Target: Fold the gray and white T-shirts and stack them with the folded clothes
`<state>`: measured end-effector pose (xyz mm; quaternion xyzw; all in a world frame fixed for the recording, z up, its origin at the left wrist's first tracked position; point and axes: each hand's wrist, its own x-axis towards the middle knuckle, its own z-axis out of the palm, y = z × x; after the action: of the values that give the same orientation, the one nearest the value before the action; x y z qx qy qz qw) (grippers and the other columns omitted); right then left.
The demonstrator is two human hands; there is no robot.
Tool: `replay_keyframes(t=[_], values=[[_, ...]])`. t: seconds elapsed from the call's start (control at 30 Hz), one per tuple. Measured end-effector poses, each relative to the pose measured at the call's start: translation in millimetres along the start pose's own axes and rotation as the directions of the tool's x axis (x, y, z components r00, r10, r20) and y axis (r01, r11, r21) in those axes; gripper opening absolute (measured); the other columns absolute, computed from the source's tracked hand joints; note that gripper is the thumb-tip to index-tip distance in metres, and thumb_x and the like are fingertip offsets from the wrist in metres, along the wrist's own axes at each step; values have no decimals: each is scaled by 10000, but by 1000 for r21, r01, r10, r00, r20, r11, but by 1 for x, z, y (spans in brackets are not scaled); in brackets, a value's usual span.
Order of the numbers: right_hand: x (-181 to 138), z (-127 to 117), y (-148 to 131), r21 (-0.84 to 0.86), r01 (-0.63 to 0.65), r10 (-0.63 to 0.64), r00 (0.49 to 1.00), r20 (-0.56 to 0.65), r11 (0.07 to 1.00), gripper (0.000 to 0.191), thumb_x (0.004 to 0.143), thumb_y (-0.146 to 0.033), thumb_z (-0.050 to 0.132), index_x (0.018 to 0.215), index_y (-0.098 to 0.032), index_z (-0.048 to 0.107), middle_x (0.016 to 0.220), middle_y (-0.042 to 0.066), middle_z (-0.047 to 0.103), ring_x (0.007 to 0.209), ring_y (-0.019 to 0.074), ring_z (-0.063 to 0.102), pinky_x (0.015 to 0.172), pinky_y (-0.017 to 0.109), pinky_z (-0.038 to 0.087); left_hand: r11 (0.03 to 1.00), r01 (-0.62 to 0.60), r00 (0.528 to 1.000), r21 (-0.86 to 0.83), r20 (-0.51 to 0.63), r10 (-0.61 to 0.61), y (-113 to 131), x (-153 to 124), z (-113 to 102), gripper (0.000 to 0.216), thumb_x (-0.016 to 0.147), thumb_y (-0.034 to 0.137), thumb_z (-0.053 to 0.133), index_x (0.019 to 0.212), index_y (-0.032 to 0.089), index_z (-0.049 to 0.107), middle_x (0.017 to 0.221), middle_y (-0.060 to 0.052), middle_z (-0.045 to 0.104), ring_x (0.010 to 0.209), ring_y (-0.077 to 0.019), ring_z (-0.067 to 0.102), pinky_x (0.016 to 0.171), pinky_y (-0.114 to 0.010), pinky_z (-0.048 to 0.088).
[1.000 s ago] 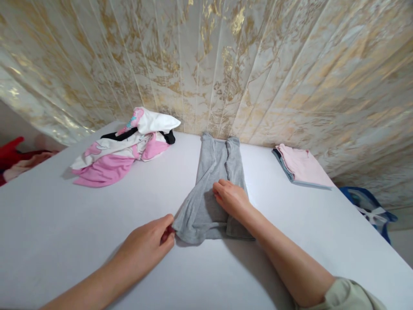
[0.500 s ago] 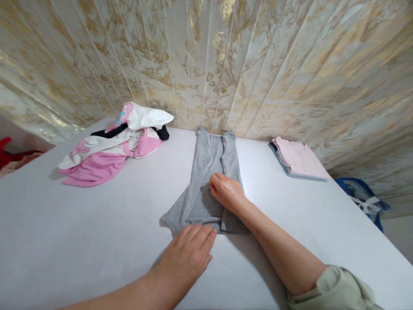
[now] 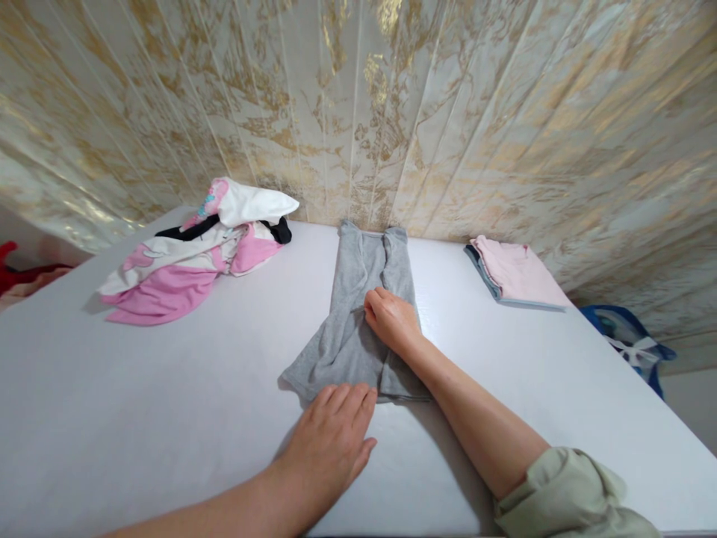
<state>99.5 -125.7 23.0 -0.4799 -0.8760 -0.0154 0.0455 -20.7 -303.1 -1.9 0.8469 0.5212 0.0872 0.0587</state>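
Desk (image 3: 560, 381) has room to pass L betw. clothes pile (image 3: 179, 280) & grey garment (image 3: 341, 329), also R betw. garment & folded stack (image 3: 518, 273), but R forearm (image 3: 476, 411) cuts across near side & curtain (image 3: 314, 112) blocks far edge.

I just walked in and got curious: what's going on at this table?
A person is handling a grey garment laid on a white table. The left hand lies flat at its near edge; the right hand, fingers curled, rests on its middle. Its near left corner flares out. A crumpled heap of clothes lies to the left, a stack of folded clothes to the right.
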Motion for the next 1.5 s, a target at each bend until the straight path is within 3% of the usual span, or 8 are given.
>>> replay_keyframes(t=[0.3,0.43,0.5,0.7,0.9,1.0,1.2,1.5], values=[[-16,-17,0,139,62,-63,998,5,988,175,933,-189,478,1022,-209,628,1013,45,627,922,167,596,763,237,405,999,-30,988,9,-153,31,-6,-5,10,485,900,395,558,1325,166,510,1336,-96,567,1221,-257,494,1070,-402,337],[-25,-23,-7,240,137,-173,976,134,961,230,939,-184,471,1054,-243,662,1006,29,632,934,147,611,759,216,408,1000,-30,988,11,-148,31,-7,-5,12,477,915,417,533,1331,186,503,1357,-77,559,1216,-250,497,1065,-403,340],[-26,-20,-10,226,127,-164,975,152,966,268,941,-174,457,1096,-249,662,1025,39,636,957,156,611,771,223,411,1000,-28,992,6,-126,29,-6,-5,10,478,915,405,536,1337,183,495,1342,-73,569,1194,-249,506,1055,-408,347],[-17,-16,6,210,17,-21,1000,21,978,331,949,-148,398,1145,-241,647,1097,55,647,981,160,609,808,227,410,999,2,1000,-47,-1,-2,-7,-5,-6,446,886,319,591,1307,204,502,1261,-67,589,1129,-257,521,1003,-440,391],[-12,-15,30,142,-19,12,999,48,990,301,931,-147,422,1076,-231,672,1041,50,670,969,172,608,811,234,396,995,81,987,-64,143,-71,-11,9,-35,211,870,301,611,1060,209,607,1061,-59,606,980,-263,551,853,-438,467],[-11,-14,35,153,-51,49,999,15,987,281,937,-163,428,1085,-243,653,1067,37,654,980,158,603,796,221,394,994,23,993,-106,118,-10,-8,25,-35,170,887,323,592,1000,197,611,1021,-54,602,954,-249,554,844,-420,474],[-11,-14,33,76,-44,37,995,94,996,191,917,-210,503,1051,-238,636,1070,41,626,965,163,607,762,228,410,981,-86,993,-173,70,100,-5,56,-18,187,899,300,575,1046,186,598,1062,-57,590,969,-221,557,836,-360,482],[-3,-13,18,-112,-45,58,991,118,993,193,909,-120,433,1002,-202,581,1025,79,641,909,185,615,691,248,424,963,-185,980,-198,36,196,-15,57,-15,244,878,377,608,1084,248,590,1128,-42,561,1003,-221,527,847,-360,457]])
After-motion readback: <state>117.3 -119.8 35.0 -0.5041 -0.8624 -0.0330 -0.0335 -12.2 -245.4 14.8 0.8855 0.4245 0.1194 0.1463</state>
